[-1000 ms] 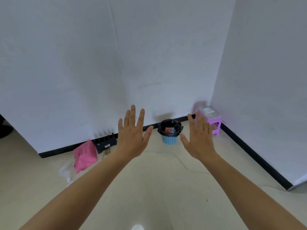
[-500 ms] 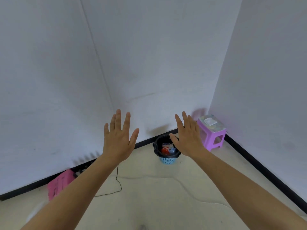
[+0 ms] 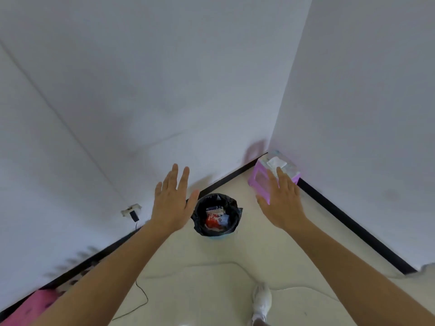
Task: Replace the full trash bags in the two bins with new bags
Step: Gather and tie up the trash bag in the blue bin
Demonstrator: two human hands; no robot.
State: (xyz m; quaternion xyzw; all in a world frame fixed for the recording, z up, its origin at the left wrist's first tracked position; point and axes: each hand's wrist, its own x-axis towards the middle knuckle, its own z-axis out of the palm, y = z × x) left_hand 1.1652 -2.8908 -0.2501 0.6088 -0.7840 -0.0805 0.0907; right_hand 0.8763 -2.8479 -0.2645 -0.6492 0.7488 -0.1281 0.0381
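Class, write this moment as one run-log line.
left hand: open, empty | right hand: open, empty | bin: black bag fitted, trash inside

No text, label, brand, number or sign can be read anywhere. The red and white wrappers (image 3: pixel 215 218) inside the bin (image 3: pixel 217 236), lower centre of the frame, show only patches of colour, too blurred to read. The white pack (image 3: pixel 276 163) on the stool (image 3: pixel 255 182), right of centre, shows no legible marks. The pink thing (image 3: pixel 35 304) at the lower left edge has dark specks on it, smeared by blur and unreadable.
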